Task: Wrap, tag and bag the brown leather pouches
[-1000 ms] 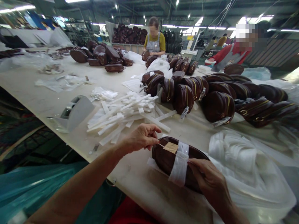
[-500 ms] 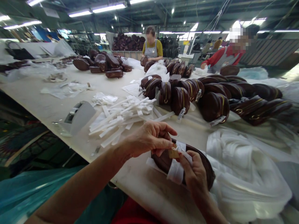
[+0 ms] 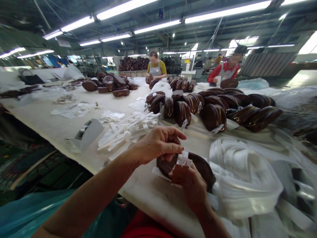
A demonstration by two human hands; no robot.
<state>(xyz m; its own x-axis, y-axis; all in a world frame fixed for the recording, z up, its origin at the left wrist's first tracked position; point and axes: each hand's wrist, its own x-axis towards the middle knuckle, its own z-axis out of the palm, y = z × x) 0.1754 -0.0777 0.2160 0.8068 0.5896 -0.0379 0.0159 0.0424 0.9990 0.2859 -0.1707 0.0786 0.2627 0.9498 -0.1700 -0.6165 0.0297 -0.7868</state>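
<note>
My right hand [image 3: 194,186] grips a small brown tag [image 3: 178,174], with a white label [image 3: 183,158] at its upper edge. Just above it, my left hand [image 3: 162,143] pinches thumb and fingers together by the label's top. Whatever lies between those fingertips is too small to make out. Under both hands a dark brown zip bag [image 3: 204,165] lies on the table, partly covered by the hands. A pile of white strips [image 3: 128,129] spreads beyond my left wrist.
Several brown bags with gold zips [image 3: 213,115] stand in rows across the table [image 3: 74,132]. White foam wrap [image 3: 242,178] is heaped at the right. A tape dispenser [image 3: 85,132] stands near the left edge. Two co-workers [image 3: 156,67] are at the far side.
My right hand has turned, and the tag now shows its brown face lower down. The white band seen across the bag before is now mostly hidden. The camera view has tilted up.
</note>
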